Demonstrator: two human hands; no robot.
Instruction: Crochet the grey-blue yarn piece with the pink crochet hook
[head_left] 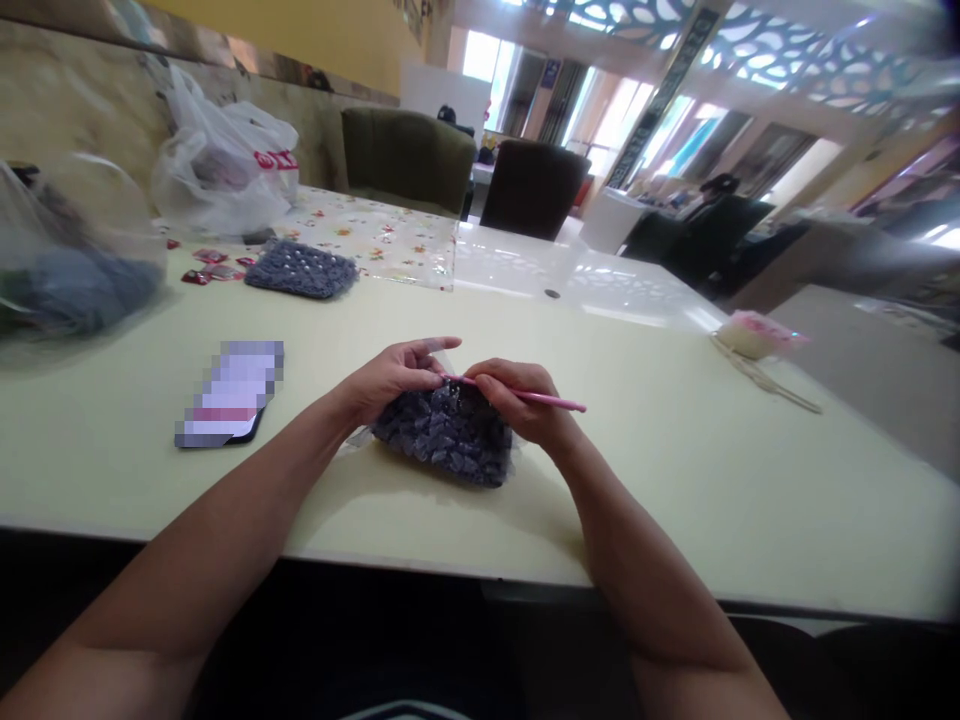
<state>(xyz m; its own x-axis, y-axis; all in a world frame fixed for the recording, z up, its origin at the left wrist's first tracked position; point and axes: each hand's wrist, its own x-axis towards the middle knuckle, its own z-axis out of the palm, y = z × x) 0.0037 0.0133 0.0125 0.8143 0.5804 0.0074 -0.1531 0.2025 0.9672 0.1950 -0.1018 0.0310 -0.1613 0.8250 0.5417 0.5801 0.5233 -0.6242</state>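
Note:
A dark blue-grey crocheted piece (442,440) hangs between my hands above the pale table, near its front edge. My left hand (401,378) pinches its upper left edge, with the index finger stretched out to the right and a thin strand by the fingers. In my right hand (517,395) is a pink crochet hook (551,401), its tip at the top edge of the piece beside my left thumb. The hook's tip itself is hidden in the stitches.
A phone (236,390) lies left of my hands. Behind it are a second crocheted piece (300,270), small red packets (214,270) and plastic bags (225,165). A pink-topped bundle with a cord (754,335) lies at the right. Chairs (532,185) stand beyond the table.

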